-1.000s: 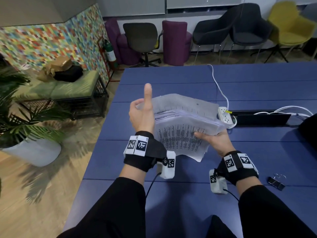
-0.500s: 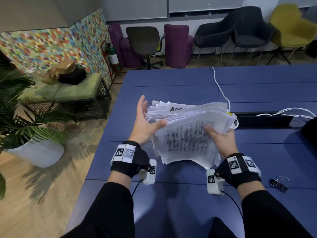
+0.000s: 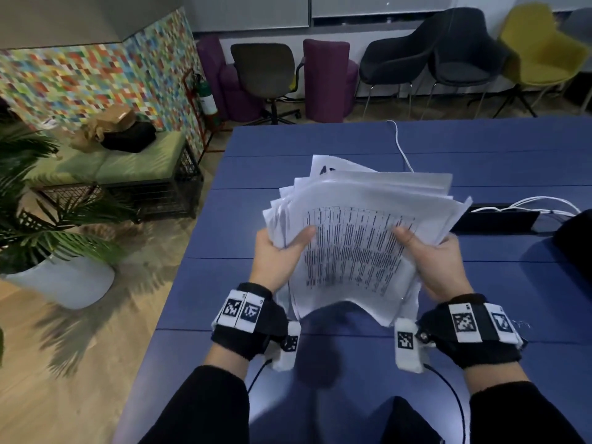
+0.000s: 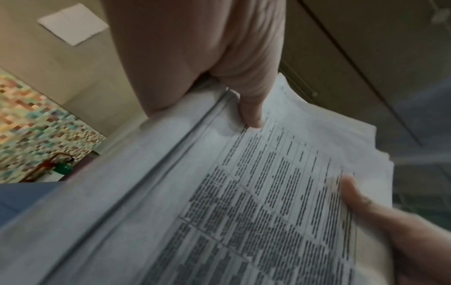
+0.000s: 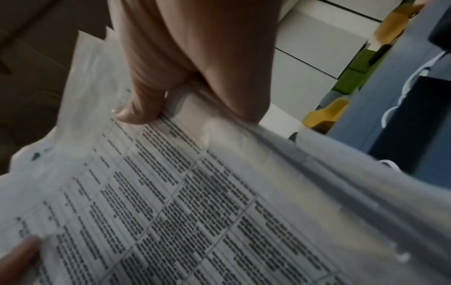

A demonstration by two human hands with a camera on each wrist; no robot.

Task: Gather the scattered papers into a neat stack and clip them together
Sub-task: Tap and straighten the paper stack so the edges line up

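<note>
A thick, uneven sheaf of printed papers [image 3: 355, 238] is held up above the blue table [image 3: 512, 283], its top sheet covered with a table of text. My left hand [image 3: 278, 254] grips its left edge, thumb on top. My right hand [image 3: 429, 254] grips the right edge the same way. The sheets fan out at the far corners and the near edge sags. In the left wrist view the left thumb [image 4: 251, 113] presses on the papers [image 4: 244, 212]. In the right wrist view the right thumb [image 5: 139, 110] lies on the top sheet [image 5: 183, 212]. No clip shows in the frames from this moment.
A white cable [image 3: 400, 145] runs across the table behind the papers. A black tray [image 3: 499, 219] with white cords lies at the right, and a dark object [image 3: 576, 245] sits at the right edge. Chairs [image 3: 272, 72] stand beyond the table; a potted plant [image 3: 48, 238] is on the floor at left.
My left hand, earlier held flat against the sheaf's left side, has closed on that edge. The sheaf has tilted so its printed top sheet faces me. The binder clip at the right has left the view.
</note>
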